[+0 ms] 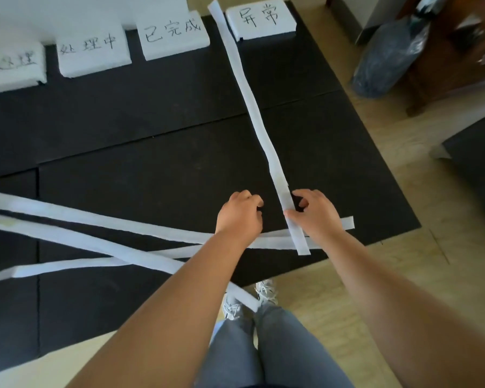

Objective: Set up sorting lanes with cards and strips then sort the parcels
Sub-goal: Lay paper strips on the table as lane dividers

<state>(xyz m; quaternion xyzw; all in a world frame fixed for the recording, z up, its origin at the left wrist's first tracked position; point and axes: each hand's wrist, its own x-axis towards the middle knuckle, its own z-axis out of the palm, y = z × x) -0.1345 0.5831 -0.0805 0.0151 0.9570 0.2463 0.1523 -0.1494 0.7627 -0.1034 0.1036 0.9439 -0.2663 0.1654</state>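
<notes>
Long white strip [275, 166] laid on black mat [151, 121], running up just left of far-right card [259, 19].
Looks light, floppy, crease-prone; best taken at ends. Near end pinched by right hand [315, 217]; left hand [240, 214] curled beside it, holding nothing.

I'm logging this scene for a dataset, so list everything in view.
Label cards: four, white, far edge of mat.
Laid strip: one, white, between third and fourth cards.
Loose strips: three, white, crossed at near left.
Mat: one, black, on floor.
Floor: wood, light, around mat.
Bag: one, grey, far right on floor.
Legs: two, grey trousers, white shoes, bottom centre.
Left hand: curled, empty, beside laid strip.
Right hand: pinches laid strip's near end.
</notes>
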